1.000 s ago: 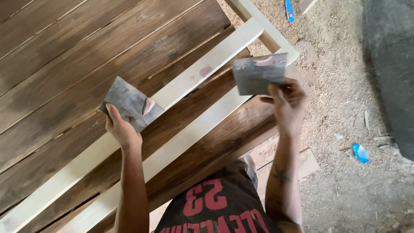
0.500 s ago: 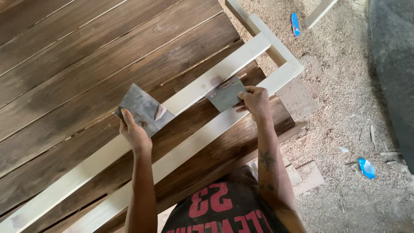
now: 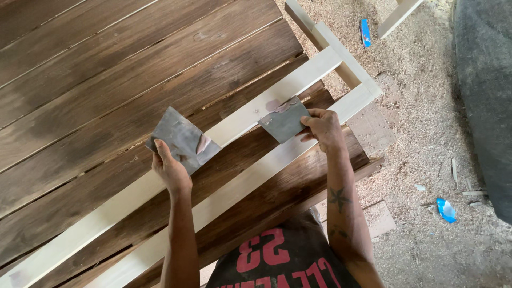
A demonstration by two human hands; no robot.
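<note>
Sandpaper sheets are held over a pale wooden frame.
In the head view, one grey sandpaper piece (image 3: 183, 139) is pinched in the left hand (image 3: 170, 170), lifted; the other piece (image 3: 284, 119) is clamped by the right hand (image 3: 322, 128) against the far rail (image 3: 240, 120). Sanding seems in hand; steady pressure along the rail is called for.

Frame (image 3: 250, 120) on planks (image 3: 133, 58), sandpaper sheets (image 3: 183, 138) upon it.

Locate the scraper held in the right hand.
In the head view the scraper sits right of centre, pinched by the right hand, its far edge touching the upper pale rail.
</note>
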